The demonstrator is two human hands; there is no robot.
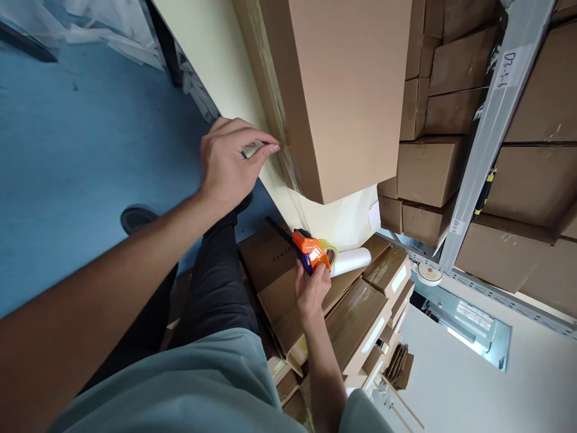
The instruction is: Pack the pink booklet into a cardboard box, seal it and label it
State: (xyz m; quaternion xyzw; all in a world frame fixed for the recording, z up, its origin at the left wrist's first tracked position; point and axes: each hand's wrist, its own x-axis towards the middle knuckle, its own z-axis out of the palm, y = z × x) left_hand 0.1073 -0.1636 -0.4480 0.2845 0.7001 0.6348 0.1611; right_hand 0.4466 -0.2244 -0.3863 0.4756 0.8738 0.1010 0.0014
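My left hand point(232, 159) is closed in a pinch, its thumb and fingertip at the near side of a large brown cardboard box point(356, 90). Anything between those fingertips is too small to make out. Shiny clear tape point(288, 162) runs along that side of the box, close to the fingertips. Lower down, my right hand point(312, 285) grips an orange and blue tape dispenser point(311, 248) with a yellowish tape roll point(331, 251) on it. The box rests on a cream table point(216, 48), and the dispenser is apart from it, beyond the table's end.
Stacked cardboard boxes point(356, 319) stand beside my right arm, with a white roll point(351, 262) by the dispenser. A grey metal shelf post point(500, 102) and shelves of brown boxes point(428, 171) rise past the table. Blue floor point(90, 180) lies to the left.
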